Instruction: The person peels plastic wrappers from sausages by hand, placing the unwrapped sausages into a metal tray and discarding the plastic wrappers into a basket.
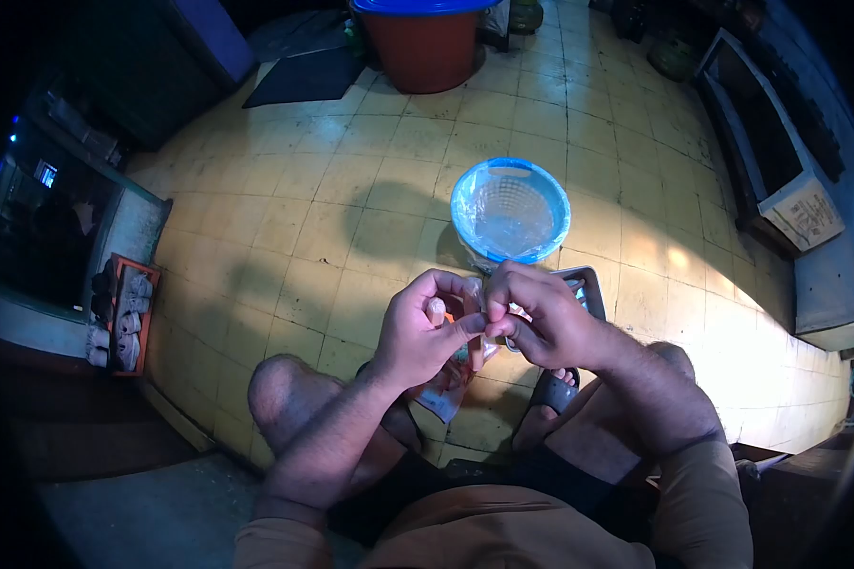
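Note:
My left hand (421,327) is closed around a pinkish, sausage-like stick (436,311) whose rounded end pokes out beside the thumb. My right hand (547,318) pinches right against the left fingertips, apparently on clear film at the stick; the exact grip is hidden. Below the hands, a plastic packet (438,403) with orange-red colouring lies on the floor between my feet. Just beyond my hands stands a round basket (462,233) with a blue rim, with clear plastic inside it. Partly behind my right hand is a metal tray (595,292) with unclear contents.
Yellow tiled floor (370,152) surrounds me. A red-brown tub (420,52) with a blue top stands at the back, near a dark mat (306,76). An orange rack (130,322) of shoes is at left. A cardboard box (802,212) sits at right.

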`<state>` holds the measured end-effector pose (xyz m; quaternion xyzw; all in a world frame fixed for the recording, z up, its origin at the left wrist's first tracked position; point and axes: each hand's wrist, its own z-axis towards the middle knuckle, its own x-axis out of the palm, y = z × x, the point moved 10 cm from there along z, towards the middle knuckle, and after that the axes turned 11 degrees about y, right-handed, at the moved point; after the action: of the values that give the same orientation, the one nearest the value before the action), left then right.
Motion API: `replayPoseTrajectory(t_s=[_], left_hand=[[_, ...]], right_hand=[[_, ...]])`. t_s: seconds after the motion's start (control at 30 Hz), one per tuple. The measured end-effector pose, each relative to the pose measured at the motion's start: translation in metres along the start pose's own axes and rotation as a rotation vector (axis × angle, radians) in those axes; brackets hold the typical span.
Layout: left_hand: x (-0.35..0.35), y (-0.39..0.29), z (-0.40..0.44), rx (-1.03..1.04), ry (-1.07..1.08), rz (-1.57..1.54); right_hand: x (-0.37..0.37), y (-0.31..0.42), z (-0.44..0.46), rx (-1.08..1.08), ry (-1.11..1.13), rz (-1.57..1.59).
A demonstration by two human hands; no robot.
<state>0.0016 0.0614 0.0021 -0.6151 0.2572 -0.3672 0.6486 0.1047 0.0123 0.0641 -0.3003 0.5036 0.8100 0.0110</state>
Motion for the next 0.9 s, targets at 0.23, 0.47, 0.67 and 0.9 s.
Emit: replayPoseTrajectory(t_s=[0.23,0.47,0.67,0.9], left_hand=[[0.009,0.002,0.006,-0.037,-0.018,-0.328],[-0.007,0.021,-0.001,-0.163,-0.180,-0.397],[-0.040,0.027,-0.004,-0.124,-0.332,-0.497],[-0.112,0.024,-0.015,-0.047,-0.636,-0.587]], right_hand=[[0.011,-0.014,0.000,0.150,0.149,0.105],[0.023,-0.020,0.002,0.121,0.168,-0.031],[0.039,-0.042,-0.005,0.354,0.325,0.384],[0.000,-0.058,-0.007,0.172,0.139,0.959]])
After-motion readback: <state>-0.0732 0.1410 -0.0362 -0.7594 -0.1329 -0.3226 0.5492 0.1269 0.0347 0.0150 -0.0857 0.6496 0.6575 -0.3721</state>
